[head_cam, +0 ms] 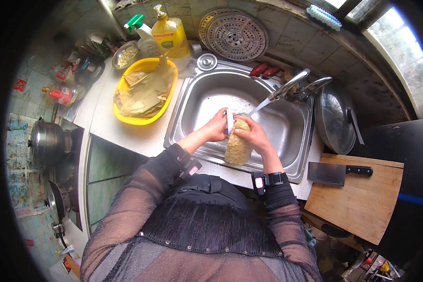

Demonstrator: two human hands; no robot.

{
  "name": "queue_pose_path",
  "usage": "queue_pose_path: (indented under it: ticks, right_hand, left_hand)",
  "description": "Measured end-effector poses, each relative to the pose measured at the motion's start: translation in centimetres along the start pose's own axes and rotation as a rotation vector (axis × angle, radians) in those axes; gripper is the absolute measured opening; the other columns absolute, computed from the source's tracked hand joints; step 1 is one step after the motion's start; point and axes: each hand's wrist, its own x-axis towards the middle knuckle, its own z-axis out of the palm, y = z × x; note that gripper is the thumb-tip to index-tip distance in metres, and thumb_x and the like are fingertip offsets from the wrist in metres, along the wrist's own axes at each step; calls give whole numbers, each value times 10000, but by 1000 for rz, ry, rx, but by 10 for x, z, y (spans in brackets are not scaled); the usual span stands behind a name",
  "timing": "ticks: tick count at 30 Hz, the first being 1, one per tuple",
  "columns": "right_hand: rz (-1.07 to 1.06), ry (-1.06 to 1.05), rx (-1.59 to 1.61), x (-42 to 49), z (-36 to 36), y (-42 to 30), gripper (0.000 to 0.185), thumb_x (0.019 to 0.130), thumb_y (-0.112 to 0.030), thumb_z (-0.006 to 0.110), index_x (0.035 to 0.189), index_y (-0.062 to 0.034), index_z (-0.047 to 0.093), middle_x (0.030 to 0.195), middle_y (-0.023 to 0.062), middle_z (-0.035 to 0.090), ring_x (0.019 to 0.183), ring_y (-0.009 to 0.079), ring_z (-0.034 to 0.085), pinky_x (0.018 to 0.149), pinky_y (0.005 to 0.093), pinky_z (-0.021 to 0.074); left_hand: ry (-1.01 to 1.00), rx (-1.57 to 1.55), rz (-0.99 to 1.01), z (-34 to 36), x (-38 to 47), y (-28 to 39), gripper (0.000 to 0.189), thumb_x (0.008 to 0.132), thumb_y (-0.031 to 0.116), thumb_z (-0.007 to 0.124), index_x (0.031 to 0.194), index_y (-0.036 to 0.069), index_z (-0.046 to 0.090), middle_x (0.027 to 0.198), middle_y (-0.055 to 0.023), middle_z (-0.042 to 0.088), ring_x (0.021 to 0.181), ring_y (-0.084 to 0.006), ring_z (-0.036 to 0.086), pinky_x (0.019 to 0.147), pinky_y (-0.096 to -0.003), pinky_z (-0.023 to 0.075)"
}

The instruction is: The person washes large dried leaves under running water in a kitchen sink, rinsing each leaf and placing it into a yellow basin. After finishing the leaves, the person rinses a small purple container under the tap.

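Over a stainless steel sink [283, 155], my left hand [216, 126] grips a small object with a white rim [230, 121], seen edge-on; it may be a cup or small bowl. My right hand [254, 134] holds a tan loofah sponge [238, 149] whose upper end presses against that object. Water [260, 106] runs from the metal faucet [289, 84] and falls just beyond my fingers. The inside of the white-rimmed object is turned from view, so its contents are hidden.
To the left, a yellow plastic basin [142, 121] holds dried leaves. A cleaver [327, 174] lies on a wooden cutting board [359, 208] at right. A glass lid [335, 120] leans behind it. Detergent bottle [171, 37], steamer racks [235, 37] and reddish tubers [259, 69] line the back.
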Motion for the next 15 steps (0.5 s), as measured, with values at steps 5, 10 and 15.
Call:
queue_pose_path:
  ticks: [5, 10, 15]
  right_hand:
    - [9, 127, 122, -10, -16, 14, 561, 796, -44, 708, 1308, -19, 480, 1123, 94, 612, 1029, 164, 591, 908, 304, 479]
    - [-60, 176, 24, -17, -19, 22, 567, 807, -64, 707, 1316, -18, 463, 1139, 107, 612, 1043, 182, 593, 909, 321, 476]
    - [-186, 362, -264, -26, -26, 10, 422, 863, -148, 665, 1265, -90, 552, 1191, 163, 593, 1097, 229, 580, 935, 334, 456]
  left_hand:
    - [-14, -381, -187, -4, 9, 23, 731, 651, 177, 721, 1344, 169, 488, 1512, -201, 184, 1423, -379, 152, 1131, -433, 244]
    - [273, -654, -339, 10, 14, 45, 399, 865, 135, 660, 1232, 8, 569, 1116, -85, 632, 933, -128, 610, 853, -280, 487]
    - [-36, -1008, -443, 2, 22, 51, 366, 949, 145, 555, 1297, 41, 514, 1105, -49, 630, 940, -123, 610, 853, -281, 487]
